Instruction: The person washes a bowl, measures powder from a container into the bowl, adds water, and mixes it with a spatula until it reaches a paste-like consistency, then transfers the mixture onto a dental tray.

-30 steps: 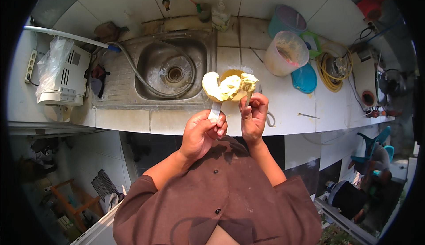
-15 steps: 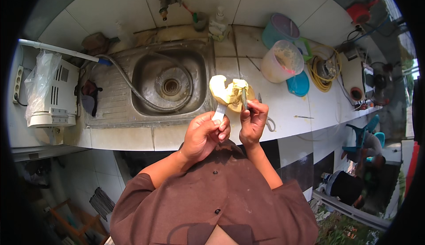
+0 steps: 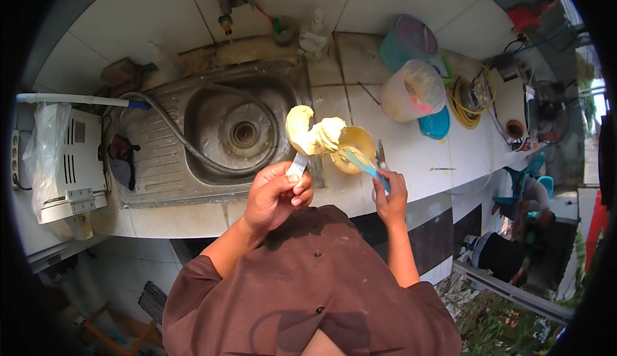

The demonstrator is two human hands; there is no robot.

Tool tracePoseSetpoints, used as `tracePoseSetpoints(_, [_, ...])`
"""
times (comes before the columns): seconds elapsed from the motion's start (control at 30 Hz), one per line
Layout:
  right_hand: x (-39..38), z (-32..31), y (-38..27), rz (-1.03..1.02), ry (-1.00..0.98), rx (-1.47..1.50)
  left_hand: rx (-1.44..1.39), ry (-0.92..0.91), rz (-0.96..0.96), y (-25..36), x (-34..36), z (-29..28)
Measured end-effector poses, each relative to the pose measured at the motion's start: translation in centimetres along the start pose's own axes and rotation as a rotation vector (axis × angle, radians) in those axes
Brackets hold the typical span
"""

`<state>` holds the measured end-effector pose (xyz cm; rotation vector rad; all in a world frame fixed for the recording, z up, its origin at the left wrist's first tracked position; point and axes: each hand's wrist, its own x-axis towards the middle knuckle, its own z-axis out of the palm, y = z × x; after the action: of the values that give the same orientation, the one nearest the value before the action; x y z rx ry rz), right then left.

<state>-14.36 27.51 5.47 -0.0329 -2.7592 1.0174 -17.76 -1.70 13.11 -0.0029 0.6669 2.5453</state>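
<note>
While the left hand (image 3: 276, 195) is closed in a firm grip around a pale handle (image 3: 298, 163), a lump of yellow dough (image 3: 312, 134) is carried on the upper end of that tool and is held above the front right corner of the steel sink (image 3: 167, 163). The right hand (image 3: 391, 196) is closed around a turquoise spatula (image 3: 363, 165), whose blade is laid into a small yellow bowl (image 3: 357, 145). That bowl is seen just right of the dough and touching it; whether the bowl rests on the desk (image 3: 411, 156) or is held up cannot be told. A pair of scissors (image 3: 380, 156) is noted just beside the right hand, on the white tiles.

Further out, a grey hose (image 3: 168, 126) is run across the drainboard into the basin, and a drain (image 3: 245, 134) is seen at the basin's middle. A tap (image 3: 225, 2) is fixed to the wall above the sink. To the right, a translucent jug (image 3: 412, 90) with pale contents is stood on the desk, a teal bucket (image 3: 407, 44) behind it and a blue lid (image 3: 436, 124) just beside it. A coiled yellow cable (image 3: 464, 102) is lying further right. At the far left, a white appliance (image 3: 67, 156) partly covered by a clear plastic bag (image 3: 44, 150) is recorded
</note>
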Motion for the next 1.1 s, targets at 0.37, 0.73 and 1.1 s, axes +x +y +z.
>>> tracePoseSetpoints(0.37, [8.0, -2.6, -11.2, -0.562, -0.121, 0.281, -0.03, 0.106, -0.065, -0.3, 0.8, 0.6])
tracePoseSetpoints(0.73, [8.5, -5.1, -15.0, -0.716, -0.321, -0.012, -0.084, 0.0, -0.151, -0.8, 0.8, 0.2])
tracePoseSetpoints(1.1, [11.6, -8.3, -18.4, -0.687, -0.413, -0.074, -0.023, -0.161, -0.233, 0.5, 0.7, -1.4])
